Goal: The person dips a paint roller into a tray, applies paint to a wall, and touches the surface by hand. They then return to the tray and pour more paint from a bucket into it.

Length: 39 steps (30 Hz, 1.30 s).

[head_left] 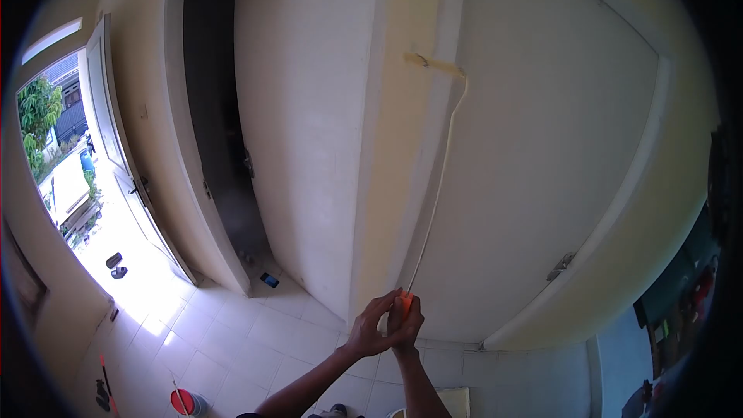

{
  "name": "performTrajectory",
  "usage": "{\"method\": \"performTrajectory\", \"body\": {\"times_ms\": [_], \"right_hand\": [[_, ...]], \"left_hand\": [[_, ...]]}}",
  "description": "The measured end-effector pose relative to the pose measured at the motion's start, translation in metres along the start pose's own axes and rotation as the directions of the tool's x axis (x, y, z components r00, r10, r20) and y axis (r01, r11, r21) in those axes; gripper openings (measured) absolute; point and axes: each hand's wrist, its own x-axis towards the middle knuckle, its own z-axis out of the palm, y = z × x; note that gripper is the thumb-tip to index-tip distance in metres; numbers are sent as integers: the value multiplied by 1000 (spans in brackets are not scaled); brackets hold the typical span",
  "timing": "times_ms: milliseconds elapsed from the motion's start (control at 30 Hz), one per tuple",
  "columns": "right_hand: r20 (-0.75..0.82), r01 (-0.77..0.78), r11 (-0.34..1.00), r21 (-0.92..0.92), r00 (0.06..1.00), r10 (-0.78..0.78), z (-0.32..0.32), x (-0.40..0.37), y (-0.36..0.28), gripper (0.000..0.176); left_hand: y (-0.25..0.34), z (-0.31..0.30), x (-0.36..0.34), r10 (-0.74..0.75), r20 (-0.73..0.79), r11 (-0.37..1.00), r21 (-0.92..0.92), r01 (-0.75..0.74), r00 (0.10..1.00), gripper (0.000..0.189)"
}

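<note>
Both my hands meet low in front of the wall, around a small orange object (406,303) whose kind I cannot make out. My left hand (371,330) has its fingertips closed against its left side. Wrapped round it from the right and below is my right hand (407,330). A pale cord (438,200) runs from the top of the orange object up along the wall. High up, the cord reaches a strip of yellowish tape (437,64) stuck across the pillar edge. Fingers hide much of the orange object.
A white door (306,124) stands left of the pillar (395,155); another door panel (542,147) is to the right. On the tiled floor are a phone (269,280), a red-topped bucket (186,402) and a pair of sandals (116,266). An outer door (128,162) stands open at far left.
</note>
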Motion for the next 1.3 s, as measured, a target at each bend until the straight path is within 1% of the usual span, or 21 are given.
{"method": "performTrajectory", "body": {"times_ms": [100, 167, 233, 333, 400, 500, 600, 700, 800, 933, 1033, 1100, 1133, 1233, 1267, 1300], "right_hand": [[-84, 15, 1000, -16, 996, -16, 19, 13, -5, 41], [-88, 11, 999, -50, 996, -15, 22, 22, -11, 38], [-82, -16, 995, -102, 997, 7, 25, 24, -4, 35], [-138, 1, 993, -119, 990, -18, 35, 24, -1, 35], [-140, -7, 987, -162, 990, -16, 36, 24, 3, 34], [-148, -25, 982, -190, 989, -3, 38, 27, -1, 35], [-154, -33, 981, -193, 988, 3, 41, 27, -5, 36], [-156, -68, 976, -205, 987, 36, 45, 27, -8, 36], [-155, -85, 971, -225, 987, 50, 46, 27, -12, 37], [-157, -123, 962, -244, 984, 86, 44, 26, -21, 37], [-170, -109, 936, -334, 984, 54, 39, 36, -34, 33], [-175, -63, 934, -353, 985, 1, 38, 52, -60, 32], [-176, -40, 930, -366, 984, -27, 38, 56, -68, 31], [-125, -173, 949, -265, 982, 144, 36, 40, -65, 30], [-116, -149, 962, -228, 985, 125, 37, 32, -53, 29], [-114, -139, 965, -223, 987, 116, 37, 31, -49, 29]], "left_hand": [[-8, -13, 16, -12, 29, 995, -98, 15, 1000, 84], [-10, -19, 28, -5, 48, 991, -137, 12, 999, 83], [-7, -25, 38, -40, 95, 986, -160, 55, 995, 83], [-9, -29, 44, -101, 147, 973, -193, 128, 984, 83], [-14, -29, 47, -143, 168, 961, -212, 178, 975, 83], [-20, -25, 48, -98, 123, 961, -246, 126, 988, 82], [-21, -30, 51, -85, 141, 966, -232, 116, 986, 81], [-19, -38, 57, -77, 154, 957, -266, 116, 985, 79], [-25, -38, 56, -113, 209, 947, -273, 169, 971, 81], [-27, -36, 53, -103, 196, 941, -298, 160, 975, 77], [-17, -38, 65, -63, 170, 936, -333, 117, 983, 71], [-7, -42, 80, -46, 172, 924, -368, 108, 984, 68], [-1, -46, 85, -35, 149, 922, -376, 89, 988, 64], [-10, -42, 71, -113, 195, 927, -333, 174, 974, 62], [-13, -40, 63, -139, 177, 922, -336, 193, 974, 56], [-15, -36, 59, -127, 140, 925, -342, 168, 982, 54]]}}
